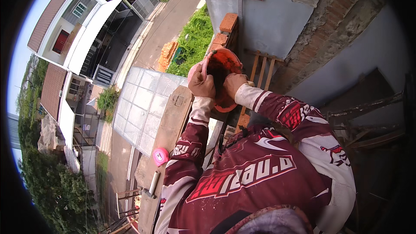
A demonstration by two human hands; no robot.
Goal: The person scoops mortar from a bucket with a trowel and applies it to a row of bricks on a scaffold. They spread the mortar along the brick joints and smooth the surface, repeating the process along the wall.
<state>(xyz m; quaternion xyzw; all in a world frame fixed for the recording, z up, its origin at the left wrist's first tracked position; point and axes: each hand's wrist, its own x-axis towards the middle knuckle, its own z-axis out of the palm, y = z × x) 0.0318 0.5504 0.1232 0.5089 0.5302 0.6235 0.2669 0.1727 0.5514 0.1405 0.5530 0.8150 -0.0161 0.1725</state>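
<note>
An orange plastic bucket (230, 56) is tilted in front of me, its mouth turned toward me. Dark, mortar-like residue coats its inside. My left hand (202, 83) is closed around the bucket's left rim. At the bucket's right side, my right hand (234, 84) is curled with its fingers reaching into the mouth. A small pale yellow end shows beside that fist, perhaps a tool handle, but the rest is hidden. Just beyond the bucket, red bricks (228, 22) form the top of a narrow wall.
Left of my arm, a wooden plank (174, 109) carries a pink round tape measure (160, 156) and a hammer-like tool (151, 185) with a pale handle. A translucent panelled roof (141, 102) lies lower down. Wooden ladder-like slats (262, 71) stand right of the bucket, beside a grey wall (277, 21).
</note>
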